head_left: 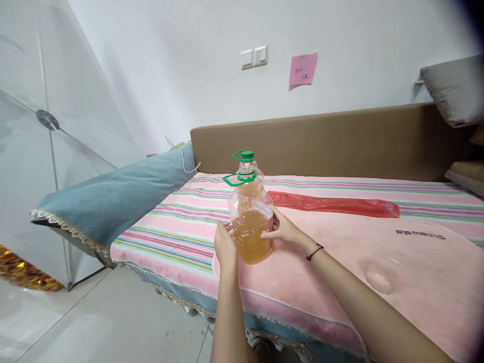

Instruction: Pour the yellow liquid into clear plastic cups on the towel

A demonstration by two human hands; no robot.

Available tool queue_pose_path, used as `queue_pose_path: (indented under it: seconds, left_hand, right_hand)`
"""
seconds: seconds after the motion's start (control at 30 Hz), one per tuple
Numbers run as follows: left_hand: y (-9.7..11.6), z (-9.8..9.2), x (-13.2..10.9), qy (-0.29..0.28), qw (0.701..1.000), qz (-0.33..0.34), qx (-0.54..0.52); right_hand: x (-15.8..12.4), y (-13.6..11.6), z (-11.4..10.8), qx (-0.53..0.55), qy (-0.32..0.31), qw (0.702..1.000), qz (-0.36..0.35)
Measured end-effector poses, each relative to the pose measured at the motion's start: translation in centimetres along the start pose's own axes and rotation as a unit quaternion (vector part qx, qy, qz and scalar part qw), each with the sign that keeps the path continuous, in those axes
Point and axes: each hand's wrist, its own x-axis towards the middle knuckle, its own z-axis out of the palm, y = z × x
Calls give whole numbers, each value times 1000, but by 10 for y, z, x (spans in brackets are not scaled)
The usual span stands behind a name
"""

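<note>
A large clear plastic bottle (251, 237) stands on the pink mat, partly filled with amber liquid. A green carrying ring (230, 180) circles its neck, and no cap shows on its mouth. My left hand (226, 247) grips its left side; part of the fingers is hidden behind it. From the right, my right hand (282, 229) clasps the same bottle, thumb across its front near the label. Right behind it is a second bottle with a green cap (247, 155) and a green ring, mostly hidden by the front one.
A flat red plastic bag (333, 204) lies behind the pink mat (321, 262) on a striped cover (177, 222). On the mat is a round, clear-looking shape or dent (379, 280). A blue-covered armrest (121, 186) rises at left, a brown backrest (310, 143) behind.
</note>
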Motion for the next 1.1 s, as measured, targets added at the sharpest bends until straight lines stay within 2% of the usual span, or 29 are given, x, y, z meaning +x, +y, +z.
queue_pose_path:
  seconds: [0.1,0.2,0.23,0.3,0.37,0.43,0.5,0.57,0.63,0.7,0.87,1.1]
  left_hand:
    - [6,5,7,-16,999,-29,-16]
    - [6,11,15,-68,996,-32,-40]
    - [5,12,17,-83,995,-31,-44]
    - [1,12,21,-101,993,-31,-42]
    - [-4,10,23,-104,994,-29,-29]
    - [-7,7,24,-99,995,-27,-12]
    - [-8,5,24,-93,995,-25,5]
    - [-7,5,23,-87,996,-21,24]
    - [-5,4,22,-83,995,-16,45]
    - [-3,2,21,-81,994,-11,68]
    - [5,-9,12,-72,987,-3,145]
    - [24,-17,-17,-29,961,9,275]
  right_hand:
    - [1,1,-3,-3,-4,1000,-3]
    - [-7,9,5,-6,21,1000,-13]
    - [-12,12,10,-10,50,999,-17]
    - [-26,18,22,-35,146,988,-23]
    - [-46,23,39,-97,259,961,-28]
    - [-69,25,61,-180,331,925,-59]
    - [-92,27,86,-224,323,916,-85]
    - [-108,31,110,-238,285,924,-94]
    - [-114,36,128,-239,240,937,-85]
    - [-113,39,139,-231,223,944,-76]
    - [-101,42,142,-214,236,945,-73]
    - [-90,30,119,-194,271,941,-53]
